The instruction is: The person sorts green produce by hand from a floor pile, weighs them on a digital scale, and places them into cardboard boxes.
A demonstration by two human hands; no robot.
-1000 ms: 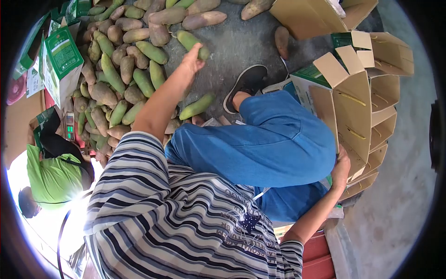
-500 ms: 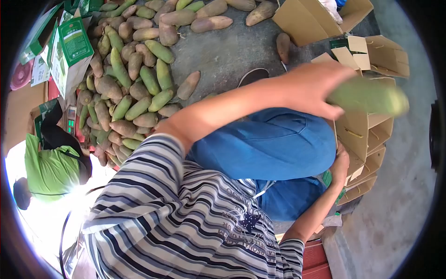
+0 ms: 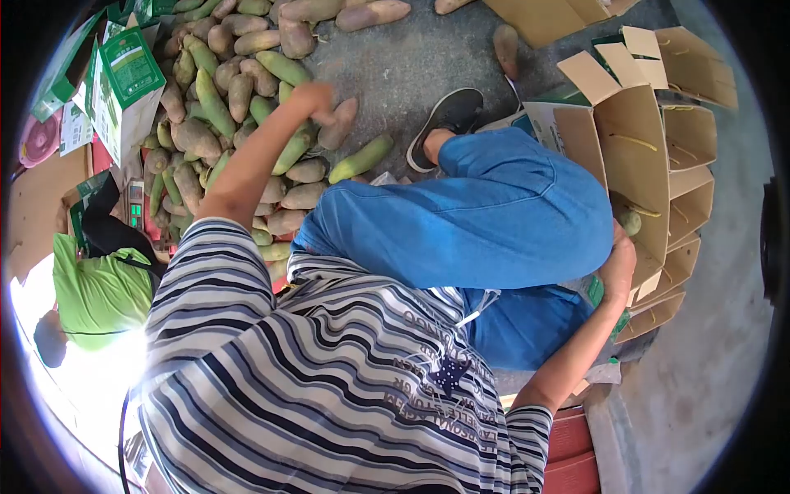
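My left hand (image 3: 313,102), blurred by motion, is over the edge of a heap of green and brownish, soil-marked radishes (image 3: 193,144). Its thumb and fingers look apart, with nothing seen between them, beside a brown radish (image 3: 339,123). A green radish (image 3: 362,158) lies on the floor near my knee. My right hand (image 3: 619,265) is closed at the near edge of an open cardboard box (image 3: 634,123), beside my other knee; some fingertips are hidden. The pale end of a radish (image 3: 630,221) shows inside that box, just by the hand.
More open cardboard boxes (image 3: 690,132) stand in a row on the right. A green-and-white carton (image 3: 132,74) is at the upper left, near a scale display (image 3: 136,206). A person in a green shirt (image 3: 103,296) is at the left. My shoe (image 3: 448,123) rests on the floor.
My left hand has swung from the boxes on the right to the heap on the left. It has let go of the green radish it held. My right hand stays by the box.
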